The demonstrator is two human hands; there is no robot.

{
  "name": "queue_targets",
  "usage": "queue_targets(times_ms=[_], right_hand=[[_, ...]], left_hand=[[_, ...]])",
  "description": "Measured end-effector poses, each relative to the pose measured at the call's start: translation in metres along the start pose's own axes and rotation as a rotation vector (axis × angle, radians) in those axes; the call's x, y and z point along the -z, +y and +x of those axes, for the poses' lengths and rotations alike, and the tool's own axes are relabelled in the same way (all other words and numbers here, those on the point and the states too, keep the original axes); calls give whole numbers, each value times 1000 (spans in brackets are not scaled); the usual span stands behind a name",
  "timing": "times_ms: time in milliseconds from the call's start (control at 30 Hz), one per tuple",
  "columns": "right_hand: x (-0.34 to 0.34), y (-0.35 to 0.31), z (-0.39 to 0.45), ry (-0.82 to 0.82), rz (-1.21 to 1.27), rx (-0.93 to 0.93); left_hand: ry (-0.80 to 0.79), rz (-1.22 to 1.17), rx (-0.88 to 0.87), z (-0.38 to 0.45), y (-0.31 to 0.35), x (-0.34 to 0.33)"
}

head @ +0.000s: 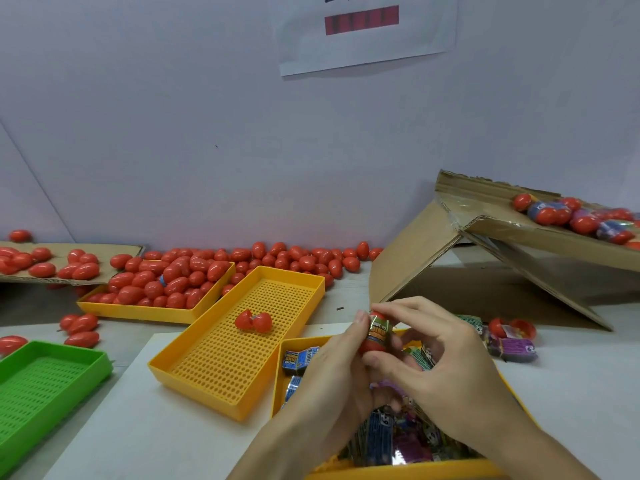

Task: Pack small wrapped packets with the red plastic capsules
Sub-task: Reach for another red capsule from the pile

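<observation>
Yellow perforated tray [194, 367] with one opened capsule [253, 321] just left of the hands, left hand [332, 372] and right hand [446, 362] both grasped an upright red capsule [375, 332] with a packet, above the packet tray [282, 368], fingers [394, 311] curled round it.

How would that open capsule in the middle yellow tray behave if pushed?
The open capsule lies as two joined halves, so it would probably slide or pivot rather than roll like the closed ones. It looks like thin, glossy plastic, likely light and slippery. The tray floor is perforated, which may snag its edges a little.
</observation>
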State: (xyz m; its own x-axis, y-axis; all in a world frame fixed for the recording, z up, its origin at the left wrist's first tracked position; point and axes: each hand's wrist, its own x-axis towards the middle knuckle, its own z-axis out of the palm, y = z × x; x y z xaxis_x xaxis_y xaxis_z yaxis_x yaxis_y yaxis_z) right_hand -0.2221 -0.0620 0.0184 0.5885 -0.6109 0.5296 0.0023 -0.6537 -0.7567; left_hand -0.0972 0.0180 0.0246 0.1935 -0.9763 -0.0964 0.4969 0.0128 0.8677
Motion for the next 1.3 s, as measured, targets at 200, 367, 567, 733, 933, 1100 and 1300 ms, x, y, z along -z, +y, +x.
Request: queue_targets(times_ms=[200,367,567,733,933,1100,1300], right_hand=[[0,4,3,6,-109,2],[6,7,5,-2,-68,-56],[9,23,10,61,-131,-127],[8,25,8,44,-141,-158],[6,25,9,35,-175,-148],[6,26,8,-24,-238,-125],[8,32,9,-104,-379,-125]], left_hand=[[70,66,-35,5,-2,5],[219,52,-108,6,14,12],[310,265,-148,47,61,-21],[213,437,-41,124,97,-91],[179,291,-78,176,118,-113],[536,968,-308,187,102,-25],[328,1653,-209,195,62,43]])
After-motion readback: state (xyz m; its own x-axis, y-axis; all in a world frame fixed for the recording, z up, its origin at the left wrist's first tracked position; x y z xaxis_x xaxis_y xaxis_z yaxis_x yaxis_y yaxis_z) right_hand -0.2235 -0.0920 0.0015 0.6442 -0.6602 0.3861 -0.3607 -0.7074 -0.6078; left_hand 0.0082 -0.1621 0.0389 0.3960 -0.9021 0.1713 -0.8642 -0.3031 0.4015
